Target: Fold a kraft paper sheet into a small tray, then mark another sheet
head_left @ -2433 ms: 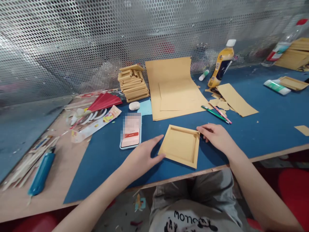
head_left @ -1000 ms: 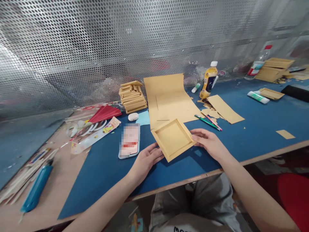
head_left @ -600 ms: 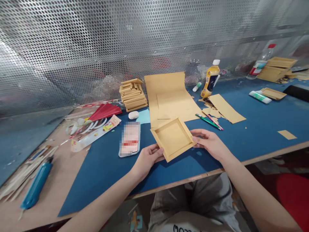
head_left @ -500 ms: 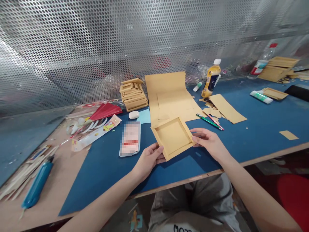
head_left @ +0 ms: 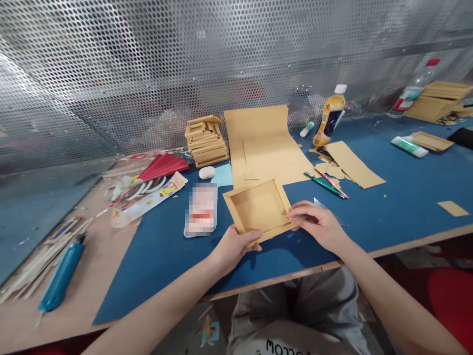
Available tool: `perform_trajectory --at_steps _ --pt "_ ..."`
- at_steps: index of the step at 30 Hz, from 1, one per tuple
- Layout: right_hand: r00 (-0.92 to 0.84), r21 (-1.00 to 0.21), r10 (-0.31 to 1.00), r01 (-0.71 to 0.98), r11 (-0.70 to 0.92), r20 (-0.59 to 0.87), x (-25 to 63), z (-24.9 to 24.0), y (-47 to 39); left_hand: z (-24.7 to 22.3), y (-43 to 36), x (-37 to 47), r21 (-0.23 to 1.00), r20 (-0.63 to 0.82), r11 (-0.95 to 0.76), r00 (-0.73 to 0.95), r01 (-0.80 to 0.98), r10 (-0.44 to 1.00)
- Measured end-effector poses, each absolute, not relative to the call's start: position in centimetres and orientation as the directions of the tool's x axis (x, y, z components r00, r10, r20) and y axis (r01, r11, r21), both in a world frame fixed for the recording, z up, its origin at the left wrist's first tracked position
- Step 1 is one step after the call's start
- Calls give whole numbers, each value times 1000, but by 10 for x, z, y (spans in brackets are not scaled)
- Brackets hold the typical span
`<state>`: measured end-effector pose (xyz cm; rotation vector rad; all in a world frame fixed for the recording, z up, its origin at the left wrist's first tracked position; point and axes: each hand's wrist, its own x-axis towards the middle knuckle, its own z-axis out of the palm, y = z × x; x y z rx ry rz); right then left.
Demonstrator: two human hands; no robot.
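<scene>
A shallow tan cardboard tray [head_left: 258, 209] with folded walls is held tilted above the table's near edge. My left hand [head_left: 240, 246] grips its lower left edge, thumb on top and fingers beneath. At the right wall, my right hand [head_left: 314, 222] pinches the rim, its thumb and fingertips at the inner side. Behind the tray lies a large tan card sheet [head_left: 266, 143], its far end curling up against the mesh. A transparent edge, perhaps a ruler, shows on the table by my right hand.
Left of the tray lie a phone [head_left: 201, 209] and a white earphone case [head_left: 207, 172]. Folded card pieces [head_left: 207, 143] are stacked behind. Pens [head_left: 325, 185], card scraps, a yellow bottle [head_left: 330, 118] and a glue tube [head_left: 409, 146] lie or stand rightward. A blue glue gun [head_left: 62, 273] rests far left.
My left thumb has slid further over the tray's lower edge. My right fingers have moved onto the inside of the right wall. The tray has shifted slightly left, and the view has turned a little.
</scene>
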<state>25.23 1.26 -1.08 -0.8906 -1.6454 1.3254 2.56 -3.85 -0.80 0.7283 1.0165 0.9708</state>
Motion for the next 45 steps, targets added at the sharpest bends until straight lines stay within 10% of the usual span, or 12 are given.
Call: perform_trajectory --at_steps 45 --pt "-372 -999 928 12 -38 -40 247 -10 11 -9 -36 28 771 -288 390 271 -503 919"
